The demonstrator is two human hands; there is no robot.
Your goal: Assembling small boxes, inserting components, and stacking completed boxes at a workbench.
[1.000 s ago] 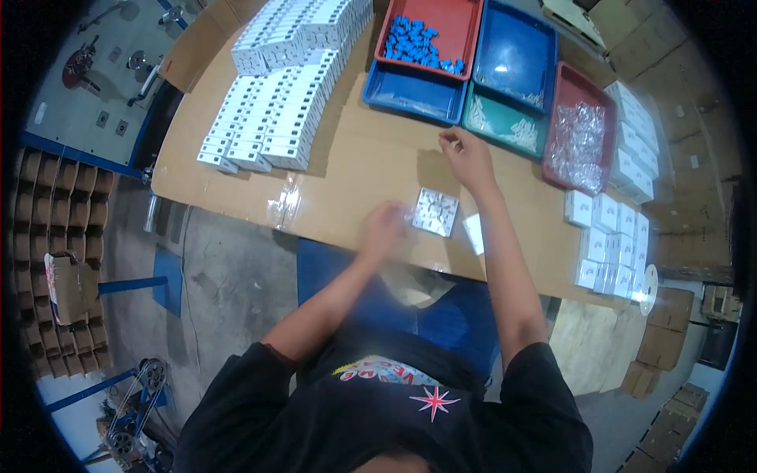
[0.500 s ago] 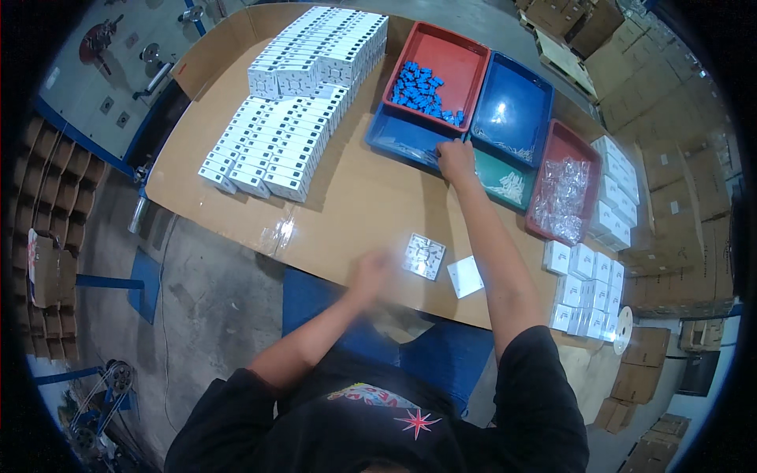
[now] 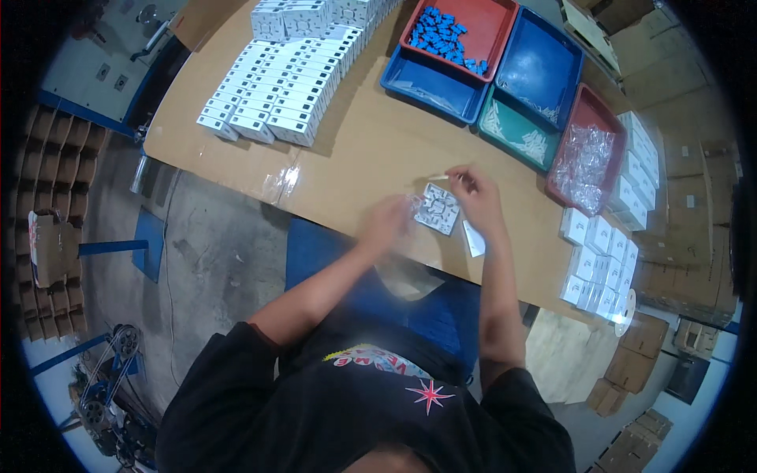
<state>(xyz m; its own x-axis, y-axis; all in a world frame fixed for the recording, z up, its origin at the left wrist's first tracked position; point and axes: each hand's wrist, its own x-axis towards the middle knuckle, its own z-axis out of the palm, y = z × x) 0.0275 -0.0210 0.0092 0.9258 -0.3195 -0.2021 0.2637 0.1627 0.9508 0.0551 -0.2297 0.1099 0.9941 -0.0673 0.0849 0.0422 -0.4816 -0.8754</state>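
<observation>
A white square plate (image 3: 438, 210) with a patterned, relief-like face lies on the brown work table between my hands. My left hand (image 3: 385, 223) is at its left edge, blurred by motion; something pale and see-through shows at its fingertips, too smeared to make out. Just above and right of the plate, my right hand (image 3: 479, 199) is closed in a pinch, with a thin pale strip (image 3: 439, 176) sticking out to the left of its fingers. A plain white flat piece (image 3: 473, 239) lies below my right hand, partly covered by it.
Stacked white square units (image 3: 268, 87) stand at far left. At the back right are a red tray (image 3: 495, 35) with blue parts, two blue trays (image 3: 544, 59) (image 3: 465, 109), a green tray (image 3: 487, 134) with white pieces, and a red tray (image 3: 561, 189) with clear packets. White boxes (image 3: 599, 260) stand at right.
My right hand has come back from the trays to beside the plate, now with a thin pale strip. My left hand has moved slightly right and up to the plate's edge. The view has shifted.
</observation>
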